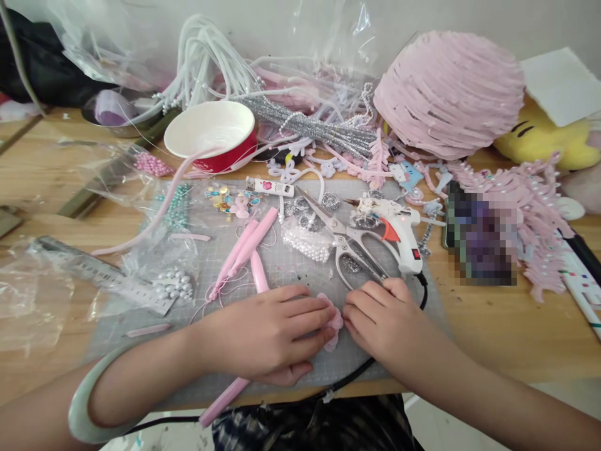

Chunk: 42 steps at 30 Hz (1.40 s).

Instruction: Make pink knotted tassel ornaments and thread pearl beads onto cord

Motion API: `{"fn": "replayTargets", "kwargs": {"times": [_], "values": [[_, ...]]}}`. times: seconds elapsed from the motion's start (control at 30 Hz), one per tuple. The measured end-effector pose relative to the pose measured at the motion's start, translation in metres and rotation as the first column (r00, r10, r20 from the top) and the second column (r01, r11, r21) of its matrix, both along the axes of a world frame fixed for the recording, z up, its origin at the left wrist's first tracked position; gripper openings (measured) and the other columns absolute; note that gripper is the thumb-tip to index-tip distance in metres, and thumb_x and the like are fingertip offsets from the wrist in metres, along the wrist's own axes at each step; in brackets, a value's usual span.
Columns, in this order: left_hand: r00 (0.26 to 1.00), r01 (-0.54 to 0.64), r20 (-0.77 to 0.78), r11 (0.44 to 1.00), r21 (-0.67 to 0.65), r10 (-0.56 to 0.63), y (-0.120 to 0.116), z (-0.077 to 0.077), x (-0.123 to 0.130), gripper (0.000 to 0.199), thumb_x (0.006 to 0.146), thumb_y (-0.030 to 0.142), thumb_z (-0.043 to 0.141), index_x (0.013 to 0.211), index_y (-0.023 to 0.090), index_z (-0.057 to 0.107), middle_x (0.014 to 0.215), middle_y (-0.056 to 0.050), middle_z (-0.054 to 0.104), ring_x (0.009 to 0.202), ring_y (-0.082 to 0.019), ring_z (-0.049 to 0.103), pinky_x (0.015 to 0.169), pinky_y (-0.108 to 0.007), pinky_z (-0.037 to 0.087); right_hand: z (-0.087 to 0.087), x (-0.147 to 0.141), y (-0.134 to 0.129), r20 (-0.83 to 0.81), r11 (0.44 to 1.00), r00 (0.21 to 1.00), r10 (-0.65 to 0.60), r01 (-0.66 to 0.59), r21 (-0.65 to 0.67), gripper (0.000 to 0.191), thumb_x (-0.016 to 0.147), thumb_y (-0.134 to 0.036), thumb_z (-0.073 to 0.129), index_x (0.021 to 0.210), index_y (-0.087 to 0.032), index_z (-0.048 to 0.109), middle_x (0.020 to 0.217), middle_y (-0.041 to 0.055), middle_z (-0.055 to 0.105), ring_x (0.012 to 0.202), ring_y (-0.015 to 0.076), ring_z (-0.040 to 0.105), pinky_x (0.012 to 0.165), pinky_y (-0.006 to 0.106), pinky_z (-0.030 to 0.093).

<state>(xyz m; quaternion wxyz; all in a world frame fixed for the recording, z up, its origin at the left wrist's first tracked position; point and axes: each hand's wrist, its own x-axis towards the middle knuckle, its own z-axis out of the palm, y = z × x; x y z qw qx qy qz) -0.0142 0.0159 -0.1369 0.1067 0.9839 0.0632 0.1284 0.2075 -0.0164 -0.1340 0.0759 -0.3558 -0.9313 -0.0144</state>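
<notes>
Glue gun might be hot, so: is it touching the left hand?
Apart: the head view shows the scissors and grey mat between glue gun and left hand.

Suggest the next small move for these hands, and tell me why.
I'd have the right hand lightly steady the free edge of the fuzzy pink piece. The left hand's fingers already lie over its other side, and the right fingertips are right beside that edge, so it would probably take only a tiny shift.

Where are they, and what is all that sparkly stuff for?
Probably a craft table: there's a glue gun, scissors and little bags of beads. The silvery stems look like craft supplies.
</notes>
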Motion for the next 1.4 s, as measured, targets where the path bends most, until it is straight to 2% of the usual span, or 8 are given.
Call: {"fn": "replayTargets", "kwargs": {"times": [0.2,0.37,0.53,0.7,0.93,1.1,1.2,1.4], "values": [[1.000,-0.013,0.003,0.999,-0.041,0.014,0.000,0.001,0.000,0.031,0.085,0.030,0.049,0.107,0.013,0.061,0.107,-0.010,0.066,0.106,-0.024,0.055,0.096,-0.038,0.040,-0.003,0.003,0.004,0.060,0.998,0.996,0.065,-0.066,0.010,0.012,0.082,-0.012,0.052,0.071,-0.017,0.054,0.076,0.0047,0.058,0.068,0.0191,0.043,0.062,0.034,0.027],[0.997,-0.081,0.010,0.996,0.025,0.081,-0.008,0.002,0.000,0.024,0.087,0.028,0.048,0.101,0.018,0.064,0.097,-0.009,0.068,0.098,-0.021,0.058,0.096,-0.036,0.041,0.002,0.003,0.000,0.049,0.999,0.998,0.036,-0.036,-0.008,0.013,0.082,-0.009,0.050,0.071,-0.016,0.055,0.075,0.0057,0.058,0.068,0.0195,0.045,0.062,0.034,0.029],[0.994,-0.111,0.029,0.987,0.117,0.109,-0.015,0.002,0.002,0.025,0.087,0.027,0.050,0.102,0.013,0.064,0.097,-0.008,0.068,0.102,-0.024,0.057,0.093,-0.038,0.040,0.001,0.001,-0.006,0.009,0.998,1.000,-0.016,0.017,-0.068,0.017,0.081,-0.006,0.049,0.068,-0.017,0.052,0.068,0.0033,0.053,0.064,0.0185,0.044,0.063,0.033,0.031],[0.967,-0.236,0.081,0.969,-0.078,0.242,-0.011,0.007,0.004,0.022,0.087,0.026,0.051,0.103,0.017,0.063,0.102,-0.006,0.068,0.099,-0.021,0.058,0.090,-0.036,0.040,-0.001,0.001,-0.009,-0.033,0.994,0.998,-0.046,0.043,-0.099,0.013,0.079,-0.005,0.052,0.071,-0.016,0.054,0.072,0.0048,0.056,0.068,0.0202,0.046,0.065,0.034,0.034],[0.985,-0.173,-0.039,0.982,-0.078,0.170,-0.007,0.003,0.001,0.042,0.088,0.041,0.046,0.123,0.019,0.052,0.134,-0.011,0.051,0.120,-0.026,0.048,0.100,-0.042,0.030,0.000,-0.001,-0.010,-0.057,0.996,0.996,-0.062,0.058,-0.073,0.014,0.082,-0.008,0.050,0.072,-0.015,0.057,0.068,0.0045,0.055,0.066,0.0206,0.046,0.065,0.034,0.036],[0.984,-0.173,-0.058,0.979,-0.103,0.168,-0.007,0.002,-0.002,0.048,0.086,0.046,0.045,0.126,0.020,0.050,0.134,-0.009,0.052,0.119,-0.026,0.048,0.104,-0.044,0.025,0.006,-0.004,-0.010,0.012,0.995,0.999,-0.051,0.052,-0.081,0.019,0.080,-0.002,0.047,0.076,-0.014,0.060,0.070,0.0059,0.058,0.066,0.0219,0.048,0.064,0.035,0.035],[0.985,-0.172,-0.039,0.980,-0.104,0.169,-0.006,0.004,-0.003,0.046,0.085,0.045,0.047,0.123,0.021,0.053,0.127,-0.009,0.057,0.114,-0.026,0.051,0.103,-0.044,0.027,0.008,-0.007,-0.009,-0.009,0.990,0.995,-0.100,0.099,-0.098,0.019,0.076,0.000,0.047,0.072,-0.015,0.059,0.067,0.0052,0.057,0.062,0.0214,0.049,0.059,0.033,0.034],[0.985,-0.174,-0.015,0.980,-0.101,0.173,-0.005,0.005,-0.005,0.046,0.083,0.045,0.048,0.120,0.019,0.057,0.119,-0.009,0.061,0.111,-0.026,0.052,0.103,-0.045,0.027,0.009,-0.015,0.000,0.036,0.995,0.994,-0.103,0.103,-0.004,0.017,0.073,-0.003,0.052,0.062,-0.017,0.054,0.058,0.0029,0.052,0.056,0.0199,0.048,0.053,0.031,0.029]]}}
